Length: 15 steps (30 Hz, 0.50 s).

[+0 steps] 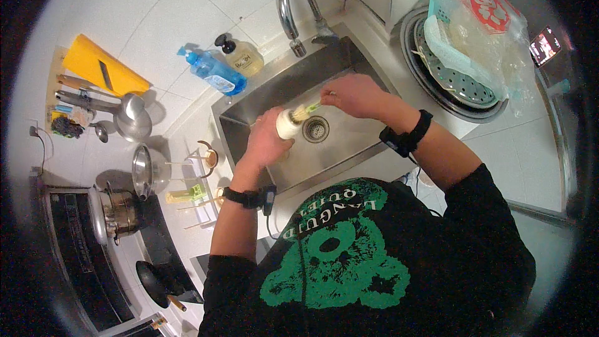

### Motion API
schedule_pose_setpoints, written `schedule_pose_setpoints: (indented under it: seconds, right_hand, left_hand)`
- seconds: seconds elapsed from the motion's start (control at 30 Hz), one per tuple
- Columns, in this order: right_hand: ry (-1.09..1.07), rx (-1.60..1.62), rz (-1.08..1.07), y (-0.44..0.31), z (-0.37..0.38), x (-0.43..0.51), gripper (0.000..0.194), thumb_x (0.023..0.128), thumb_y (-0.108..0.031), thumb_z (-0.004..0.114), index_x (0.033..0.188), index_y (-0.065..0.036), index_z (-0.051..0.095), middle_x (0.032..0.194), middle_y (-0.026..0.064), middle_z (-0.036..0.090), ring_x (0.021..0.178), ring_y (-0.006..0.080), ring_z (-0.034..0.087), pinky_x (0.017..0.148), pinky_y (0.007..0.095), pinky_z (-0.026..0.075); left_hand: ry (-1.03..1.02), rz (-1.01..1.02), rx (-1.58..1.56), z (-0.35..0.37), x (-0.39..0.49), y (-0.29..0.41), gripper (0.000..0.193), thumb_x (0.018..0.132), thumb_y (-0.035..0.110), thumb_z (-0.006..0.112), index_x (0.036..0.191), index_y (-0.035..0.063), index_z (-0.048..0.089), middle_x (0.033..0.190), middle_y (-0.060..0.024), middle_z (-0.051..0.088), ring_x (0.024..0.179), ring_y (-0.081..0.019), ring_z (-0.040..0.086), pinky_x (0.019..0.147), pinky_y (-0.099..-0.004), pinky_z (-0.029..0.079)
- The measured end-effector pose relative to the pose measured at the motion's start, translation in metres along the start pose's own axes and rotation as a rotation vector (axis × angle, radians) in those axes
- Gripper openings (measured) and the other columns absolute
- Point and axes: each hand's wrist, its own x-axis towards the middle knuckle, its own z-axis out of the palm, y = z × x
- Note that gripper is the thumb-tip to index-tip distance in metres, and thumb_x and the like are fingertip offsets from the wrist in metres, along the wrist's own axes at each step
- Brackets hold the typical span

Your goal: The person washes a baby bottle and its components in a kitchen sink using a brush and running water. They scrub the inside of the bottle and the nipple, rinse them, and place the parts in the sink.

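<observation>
My left hand (264,138) grips a white cylindrical container (285,127) over the left side of the steel sink (358,133). Its mouth is tilted up and to the right. Between the fingertips of my right hand (358,96) is the green handle of a small brush (312,107). Pale bristles sit at the container's mouth; how far they reach inside is hidden. Below and just right of the container lies the round drain strainer (316,129). Both wrists wear black straps with small devices.
A chrome faucet (285,7) arches over the back rim. Blue (217,75) and clear pump bottles (245,58) stand behind the sink. Stacked basins (407,61) under a plastic bag (486,51) occupy the right counter. Leftward are a drying rack (199,196), a pot (121,215) and hanging utensils.
</observation>
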Motion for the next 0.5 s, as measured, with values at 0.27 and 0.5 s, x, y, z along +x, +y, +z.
schedule_pose_setpoints:
  seconds: [0.27, 0.5]
  right_hand:
    - [0.324, -0.199, -0.240, -0.013, 0.007, 0.004, 0.014, 0.088, -0.027, 0.061, 0.090, -0.013, 0.064, 0.084, 0.0085, 0.064, 0.081, 0.0300, 0.068, 0.063, 0.0445, 0.055]
    - [0.344, -0.174, -0.271, -0.011, 0.000, 0.011, 0.014, 0.087, -0.026, 0.064, 0.099, -0.018, 0.062, 0.086, 0.0039, 0.057, 0.084, 0.0268, 0.063, 0.068, 0.0417, 0.051]
  left_hand:
    - [-0.025, 0.025, -0.091, 0.000, 0.009, 0.006, 0.070, 0.063, 0.009, 0.082, 0.125, 0.0056, 0.049, 0.121, -0.0181, 0.060, 0.113, -0.0386, 0.058, 0.097, -0.0435, 0.047]
    - [-0.077, 0.009, -0.174, -0.007, 0.009, 0.008, 0.069, 0.067, 0.010, 0.080, 0.127, 0.0055, 0.045, 0.117, -0.0179, 0.061, 0.112, -0.0349, 0.059, 0.096, -0.0410, 0.047]
